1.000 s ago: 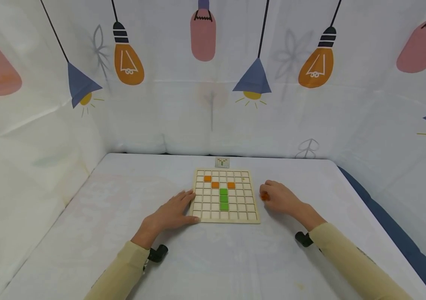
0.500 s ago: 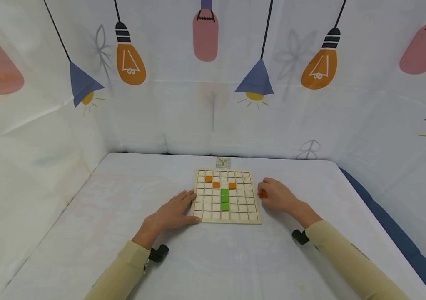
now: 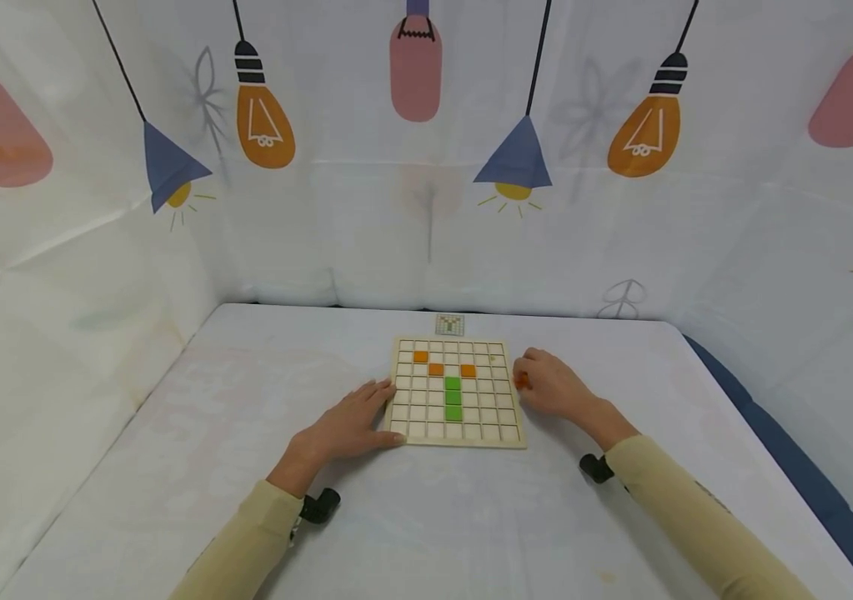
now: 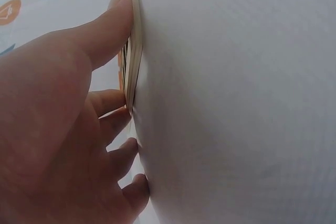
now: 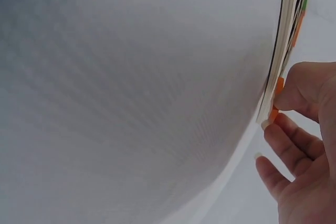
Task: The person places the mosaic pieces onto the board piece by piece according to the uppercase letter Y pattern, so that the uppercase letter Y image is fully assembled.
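A square wooden grid board (image 3: 464, 445) lies on the white table. Three orange tiles (image 3: 436, 369) sit in its upper cells, above a column of green tiles (image 3: 453, 398) at the middle. My left hand (image 3: 343, 421) rests at the board's left side, fingers spread, with thumb and forefinger touching the edge; the other fingertips meet the table in the left wrist view. Just off the board's right edge, my right hand (image 3: 555, 387) pinches an orange tile (image 5: 274, 111) between thumb and fingers, and the little finger extends apart from it.
Behind the board lies a small card (image 3: 450, 324) printed with a grid pattern. The table (image 3: 426, 517) reaches back to a white curtain (image 3: 366, 225) printed with lamps and bulbs. Dark blue cloth (image 3: 786, 450) runs along the table's right side.
My right hand has moved slightly leftward and away from me, bringing the pinched orange tile closer to the board's right edge. The left hand stays on the board's edge.
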Demonstrator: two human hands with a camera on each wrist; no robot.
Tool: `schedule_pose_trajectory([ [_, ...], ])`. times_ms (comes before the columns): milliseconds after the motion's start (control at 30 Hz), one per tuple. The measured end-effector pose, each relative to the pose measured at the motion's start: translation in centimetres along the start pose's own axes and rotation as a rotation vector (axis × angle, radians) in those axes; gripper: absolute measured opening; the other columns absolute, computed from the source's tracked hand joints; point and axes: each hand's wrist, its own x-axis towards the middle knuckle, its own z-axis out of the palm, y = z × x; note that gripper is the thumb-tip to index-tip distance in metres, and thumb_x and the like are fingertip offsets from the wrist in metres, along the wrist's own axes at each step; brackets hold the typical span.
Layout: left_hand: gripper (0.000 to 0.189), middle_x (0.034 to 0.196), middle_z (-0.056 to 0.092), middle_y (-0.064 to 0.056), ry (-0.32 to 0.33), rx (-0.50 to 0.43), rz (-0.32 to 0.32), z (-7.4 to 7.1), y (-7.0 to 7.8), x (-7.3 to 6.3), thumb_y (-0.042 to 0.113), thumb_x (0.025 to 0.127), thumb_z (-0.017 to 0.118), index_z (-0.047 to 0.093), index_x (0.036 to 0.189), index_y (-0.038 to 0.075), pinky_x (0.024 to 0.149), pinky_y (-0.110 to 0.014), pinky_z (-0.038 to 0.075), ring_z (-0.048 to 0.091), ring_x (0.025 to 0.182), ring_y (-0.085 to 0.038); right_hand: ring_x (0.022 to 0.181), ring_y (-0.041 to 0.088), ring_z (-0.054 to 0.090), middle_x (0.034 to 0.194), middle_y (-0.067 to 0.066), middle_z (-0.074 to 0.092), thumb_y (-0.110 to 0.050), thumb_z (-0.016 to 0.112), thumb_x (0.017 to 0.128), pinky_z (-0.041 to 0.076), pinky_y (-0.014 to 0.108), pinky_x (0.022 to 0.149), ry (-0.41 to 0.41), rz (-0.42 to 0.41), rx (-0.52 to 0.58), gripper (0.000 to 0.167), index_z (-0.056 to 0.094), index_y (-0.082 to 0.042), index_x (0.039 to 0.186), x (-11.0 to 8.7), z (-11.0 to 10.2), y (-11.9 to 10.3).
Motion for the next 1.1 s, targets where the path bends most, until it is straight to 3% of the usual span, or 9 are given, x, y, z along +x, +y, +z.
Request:
schedule_pose_trajectory([
  [367,0.086,0.164,0.028,-0.009,0.008,-0.018,0.001,-0.2,0.1,-0.1,0.049,0.090,0.069,0.032,0.155,0.007,0.125,-0.051,0.023,0.022,0.153,-0.033,0.083,0.017,0.052,0.096,0.003,0.060,0.001,0.064,0.079,0.049,0.031,0.074,0.023,-0.032,0.059,0.018,0.068,-0.014,0.090,1.4,0.3,-0.3],
  [600,0.087,0.164,0.027,-0.008,0.003,-0.009,-0.003,0.0,-0.2,0.0,0.051,0.090,0.069,0.032,0.156,0.009,0.124,-0.051,0.024,0.022,0.153,-0.032,0.085,0.018,0.053,0.097,0.004,0.061,0.001,0.063,0.082,0.050,0.032,0.076,0.030,0.008,0.094,0.017,0.068,-0.014,0.090,2.5,0.8,-0.2],
  [1100,0.087,0.165,0.027,-0.007,-0.006,0.004,0.002,0.1,-0.3,0.0,0.051,0.090,0.068,0.031,0.156,0.009,0.125,-0.049,0.022,0.021,0.154,-0.031,0.087,0.020,0.054,0.095,0.005,0.060,0.003,0.064,0.081,0.050,0.034,0.079,0.012,0.004,0.148,0.018,0.067,-0.014,0.088,3.8,1.1,-1.1],
])
